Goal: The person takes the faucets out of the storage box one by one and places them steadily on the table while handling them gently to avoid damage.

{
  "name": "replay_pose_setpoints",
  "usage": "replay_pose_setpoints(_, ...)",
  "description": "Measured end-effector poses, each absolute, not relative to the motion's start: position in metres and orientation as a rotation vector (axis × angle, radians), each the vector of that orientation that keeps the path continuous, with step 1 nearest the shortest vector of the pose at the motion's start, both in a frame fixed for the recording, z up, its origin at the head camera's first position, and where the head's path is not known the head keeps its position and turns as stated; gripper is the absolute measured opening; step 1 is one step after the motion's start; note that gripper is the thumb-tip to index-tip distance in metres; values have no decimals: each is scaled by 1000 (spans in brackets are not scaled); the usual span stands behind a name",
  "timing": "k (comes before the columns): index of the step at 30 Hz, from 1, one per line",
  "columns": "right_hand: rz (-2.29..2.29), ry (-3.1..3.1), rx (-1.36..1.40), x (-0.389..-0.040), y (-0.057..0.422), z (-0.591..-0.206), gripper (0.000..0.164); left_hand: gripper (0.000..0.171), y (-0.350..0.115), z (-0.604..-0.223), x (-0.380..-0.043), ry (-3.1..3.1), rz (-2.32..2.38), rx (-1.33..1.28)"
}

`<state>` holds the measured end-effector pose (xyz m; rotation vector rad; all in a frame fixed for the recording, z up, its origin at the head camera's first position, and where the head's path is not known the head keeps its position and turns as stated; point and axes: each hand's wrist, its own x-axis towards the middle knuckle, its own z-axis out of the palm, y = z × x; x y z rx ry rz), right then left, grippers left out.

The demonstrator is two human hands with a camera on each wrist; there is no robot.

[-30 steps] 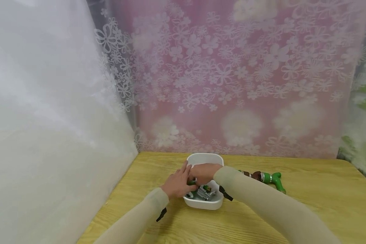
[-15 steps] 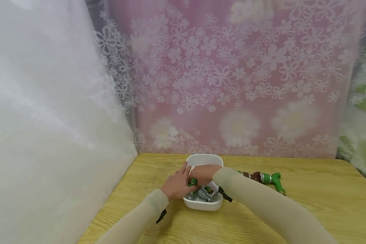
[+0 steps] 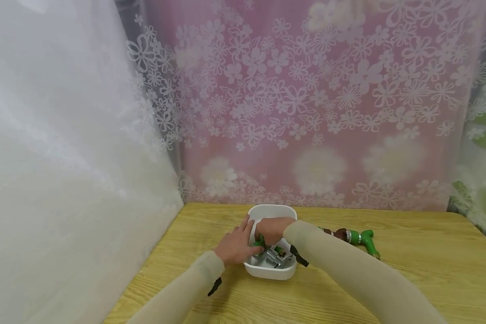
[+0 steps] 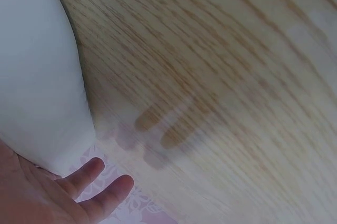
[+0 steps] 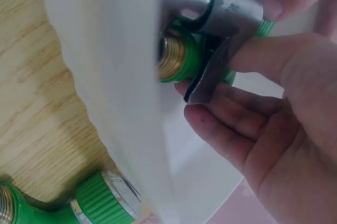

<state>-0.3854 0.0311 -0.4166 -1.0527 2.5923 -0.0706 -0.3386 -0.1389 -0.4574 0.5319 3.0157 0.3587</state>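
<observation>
A white tub (image 3: 269,272) holds silver metal pipe pieces (image 3: 274,257) and green pipe fittings. My left hand (image 3: 234,245) rests on the tub's left rim with its fingers extended and thumb inside; the left wrist view shows two fingertips (image 4: 113,192) beyond the tub's outer wall. My right hand (image 3: 272,228) reaches into the tub and grips a green pipe fitting (image 3: 259,241). In the right wrist view, its curled fingers (image 5: 221,132) are partly behind a silver pipe (image 5: 234,10), and another green fitting (image 5: 181,58) shows brass-coloured threads. The held fitting is largely hidden.
To the tub's right, a joined green and brown pipe assembly (image 3: 353,236) lies on the wooden table (image 3: 421,265), partly behind the right sleeve. A pink floral curtain (image 3: 316,112) hangs behind; a white sheet (image 3: 73,180) borders the left side.
The green fitting at my right hand has turned and shows more. That hand has shifted slightly inside the tub. My left hand stays on the rim.
</observation>
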Motion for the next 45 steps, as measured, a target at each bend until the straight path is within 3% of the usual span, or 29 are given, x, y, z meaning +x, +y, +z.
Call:
replay_pose_setpoints(20, -254, 2675, -1316, -391, 44, -414, 44, 92, -141, -456, -338, 3008, 402, 546)
replay_pose_setpoints(35, -345, 2834, -1171, -385, 56, -419, 25, 97, -137, -458, -338, 3018, 307, 514)
replay_pose_setpoints(45, -532, 2967, -1025, -383, 62, -423, 32, 95, -138, -459, -339, 3012, 324, 493)
